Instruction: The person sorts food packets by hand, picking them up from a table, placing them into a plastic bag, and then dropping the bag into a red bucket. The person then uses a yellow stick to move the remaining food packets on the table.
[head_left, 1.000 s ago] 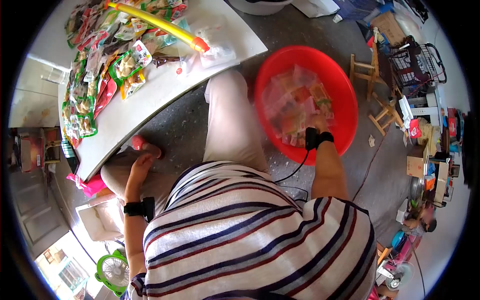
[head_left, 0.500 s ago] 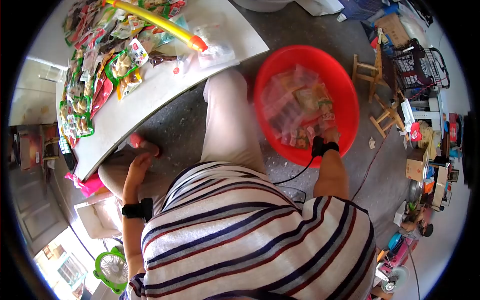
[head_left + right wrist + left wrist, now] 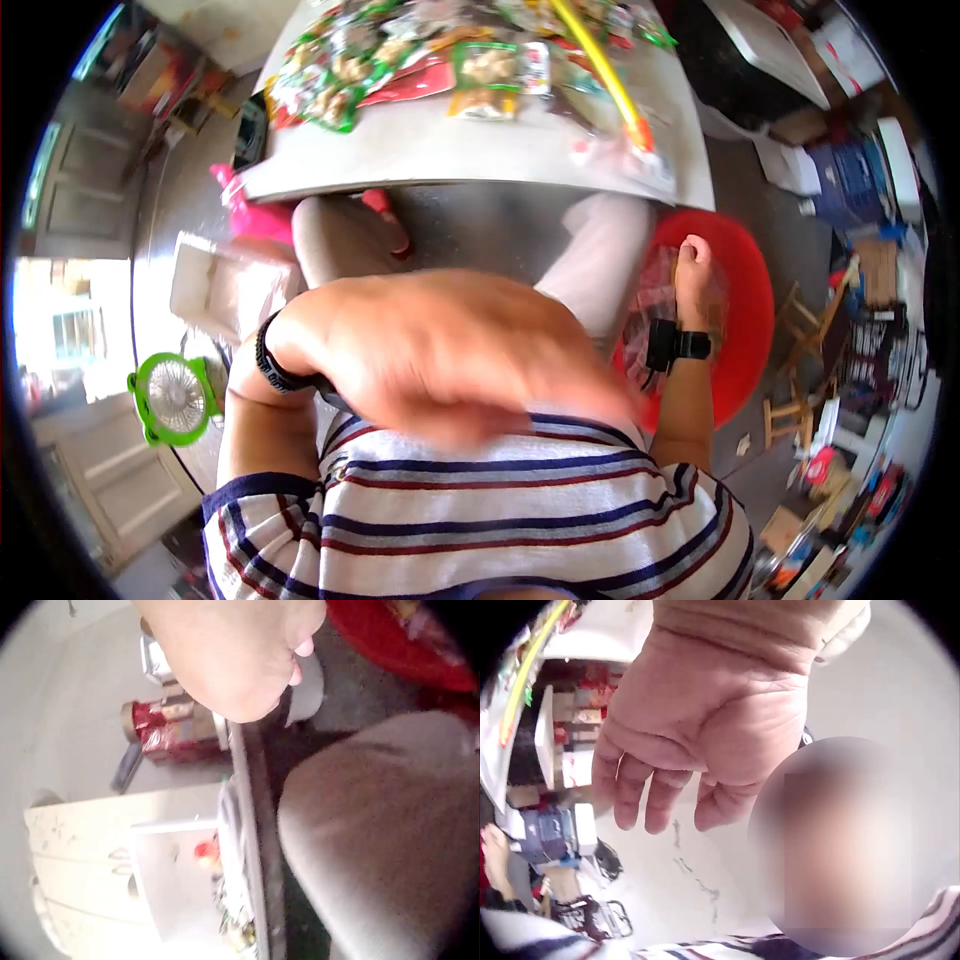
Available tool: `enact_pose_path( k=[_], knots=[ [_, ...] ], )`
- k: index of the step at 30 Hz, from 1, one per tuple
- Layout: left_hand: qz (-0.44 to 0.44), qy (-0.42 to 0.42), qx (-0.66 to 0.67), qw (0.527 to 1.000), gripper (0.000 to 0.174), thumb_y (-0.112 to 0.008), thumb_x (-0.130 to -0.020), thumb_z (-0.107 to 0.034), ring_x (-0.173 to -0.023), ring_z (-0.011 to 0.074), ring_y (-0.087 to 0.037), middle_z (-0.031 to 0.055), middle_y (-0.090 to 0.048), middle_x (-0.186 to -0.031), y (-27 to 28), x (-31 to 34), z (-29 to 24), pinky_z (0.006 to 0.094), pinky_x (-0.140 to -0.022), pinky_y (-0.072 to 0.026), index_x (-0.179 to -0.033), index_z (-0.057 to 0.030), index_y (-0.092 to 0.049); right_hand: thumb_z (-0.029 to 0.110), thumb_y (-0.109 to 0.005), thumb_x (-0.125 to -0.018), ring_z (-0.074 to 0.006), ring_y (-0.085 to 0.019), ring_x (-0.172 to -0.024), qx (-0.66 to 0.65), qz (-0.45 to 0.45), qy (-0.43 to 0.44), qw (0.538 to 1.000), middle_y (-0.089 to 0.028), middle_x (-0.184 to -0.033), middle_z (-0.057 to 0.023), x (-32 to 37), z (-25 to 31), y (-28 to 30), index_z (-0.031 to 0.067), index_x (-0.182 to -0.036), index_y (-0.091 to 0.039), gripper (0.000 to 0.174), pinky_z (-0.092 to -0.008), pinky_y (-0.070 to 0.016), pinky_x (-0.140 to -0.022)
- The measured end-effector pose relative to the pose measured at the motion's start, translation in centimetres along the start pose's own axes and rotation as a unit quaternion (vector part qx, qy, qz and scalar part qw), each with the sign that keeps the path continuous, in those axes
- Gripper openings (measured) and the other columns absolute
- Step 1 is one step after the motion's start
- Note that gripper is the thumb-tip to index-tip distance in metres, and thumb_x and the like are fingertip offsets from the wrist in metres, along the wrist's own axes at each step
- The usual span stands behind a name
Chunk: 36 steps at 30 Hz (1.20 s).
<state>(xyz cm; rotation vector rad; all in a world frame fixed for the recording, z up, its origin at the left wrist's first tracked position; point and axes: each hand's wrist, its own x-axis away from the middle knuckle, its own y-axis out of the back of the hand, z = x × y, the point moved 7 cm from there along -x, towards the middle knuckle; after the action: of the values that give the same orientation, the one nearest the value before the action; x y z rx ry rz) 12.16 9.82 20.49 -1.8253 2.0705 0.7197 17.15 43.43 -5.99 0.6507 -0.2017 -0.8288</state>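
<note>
My left hand (image 3: 450, 350) is raised close to the head camera, large and blurred, over my striped shirt. In the left wrist view the left hand (image 3: 667, 802) hangs with relaxed fingers and holds nothing. My right hand (image 3: 693, 265) hovers over the red basin (image 3: 755, 320) on the floor at my right, beside clear bags of snack packets (image 3: 650, 300) in it. In the right wrist view the right hand (image 3: 240, 652) shows curled fingers; whether they hold anything is hidden. The basin's rim (image 3: 390, 637) shows at the upper right there.
A white table (image 3: 450, 160) ahead carries several snack packets (image 3: 400, 60) and a yellow tube (image 3: 600, 65). My trouser legs (image 3: 375, 840) run under it. A green fan (image 3: 175, 400) stands at the left, wooden stools (image 3: 800, 330) and clutter at the right.
My head has swung left and tilted up toward the table. The left hand rose from my knee up near the camera. The right hand lifted off the packets in the basin.
</note>
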Motion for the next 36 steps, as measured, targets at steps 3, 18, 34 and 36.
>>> enact_pose_path(
  k=[3, 18, 34, 36],
  knots=[
    [0.053, -0.105, 0.109, 0.987, 0.025, -0.048, -0.078, -0.013, -0.088, 0.0338, -0.05, 0.0183, -0.051, -0.096, -1.9, -0.9, -3.1, 0.0436, -0.074, -0.0407, -0.101, -0.002, -0.048, 0.008, -0.047, -0.078, -0.0194, -0.052, -0.086, -0.014, -0.009, 0.083, 0.996, -0.055, -0.093, -0.0134, 1.5, 7.3, -2.1, -0.0023, -0.095, -0.049, 0.019, -0.0276, -0.0395, -0.079],
    [-0.008, -0.203, 0.078, 0.976, 0.011, -0.054, -0.076, -0.015, -0.081, 0.0323, -0.052, 0.0184, -0.052, -0.088, -0.3, 5.1, -6.8, 0.0414, -0.067, -0.0429, -0.077, -0.0049, -0.05, 0.002, -0.048, -0.068, -0.0301, -0.049, -0.085, 0.086, -0.009, 0.352, 0.932, -0.054, -0.088, -0.015, 4.2, 10.1, -8.9, -0.0011, -0.084, -0.052, 0.016, -0.0354, -0.0391, -0.076],
    [-0.652, 0.517, -0.491, 0.259, 0.022, -0.053, -0.073, -0.022, -0.084, 0.0305, -0.05, 0.0148, -0.055, -0.087, 1.4, 51.6, 1.6, 0.036, -0.074, -0.0387, -0.083, -0.0034, -0.056, 0.001, -0.044, -0.069, -0.0309, -0.048, -0.084, 0.086, 0.003, 0.352, 0.932, -0.053, -0.089, -0.0163, 3.4, 8.9, -9.9, -0.0034, -0.086, -0.05, 0.018, -0.0377, -0.0371, -0.078],
    [-0.596, 0.585, -0.512, 0.199, 0.028, -0.048, -0.072, -0.019, -0.098, 0.0285, -0.046, 0.0131, -0.052, -0.101, 1.0, 54.5, 0.7, 0.0346, -0.084, -0.0356, -0.097, -0.0073, -0.054, 0.001, -0.044, -0.07, -0.031, -0.048, -0.084, 0.087, 0.003, 0.353, 0.931, -0.053, -0.089, -0.0164, 3.5, 9.0, -9.8, -0.0033, -0.087, -0.05, 0.018, -0.0378, -0.0372, -0.078]
  ],
)
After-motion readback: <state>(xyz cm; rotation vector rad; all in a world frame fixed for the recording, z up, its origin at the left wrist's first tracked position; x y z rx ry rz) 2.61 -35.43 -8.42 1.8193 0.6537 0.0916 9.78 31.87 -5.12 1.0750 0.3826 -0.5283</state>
